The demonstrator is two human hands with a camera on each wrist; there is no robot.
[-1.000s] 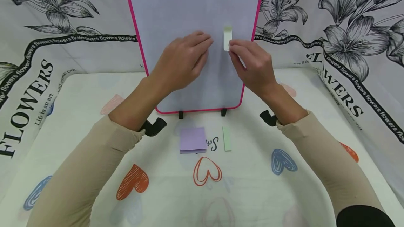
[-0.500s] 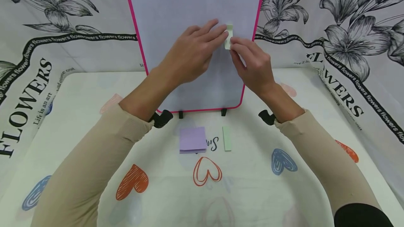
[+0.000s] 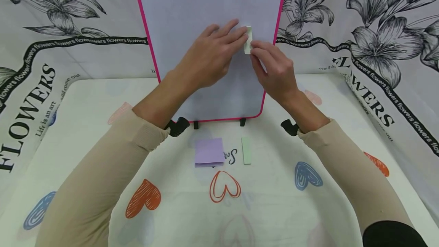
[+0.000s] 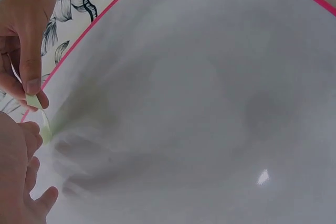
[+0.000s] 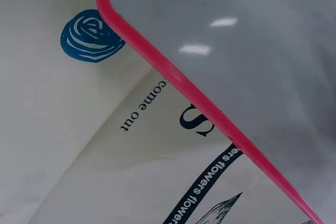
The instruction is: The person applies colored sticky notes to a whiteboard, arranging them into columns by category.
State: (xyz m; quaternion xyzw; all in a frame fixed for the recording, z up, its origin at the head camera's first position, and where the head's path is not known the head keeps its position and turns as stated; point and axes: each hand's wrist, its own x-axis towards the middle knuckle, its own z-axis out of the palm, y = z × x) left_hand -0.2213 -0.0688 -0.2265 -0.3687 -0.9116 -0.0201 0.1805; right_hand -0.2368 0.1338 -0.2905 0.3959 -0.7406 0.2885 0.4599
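The green sticky strip (image 3: 248, 40) stood upright on the whiteboard (image 3: 192, 18) — long axis vertical, top end stuck. Your left hand (image 3: 209, 58) pressed its upper part with straight fingers; your right hand (image 3: 274, 69) pinched its lower end from below.

1. Head view looks forward and down from above – the whole whiteboard (image 3: 209, 7) sits mid-distance.
2. Left wrist view sits close, facing the board's face.
3. Right wrist view hugs its pink rim – all three share the board.
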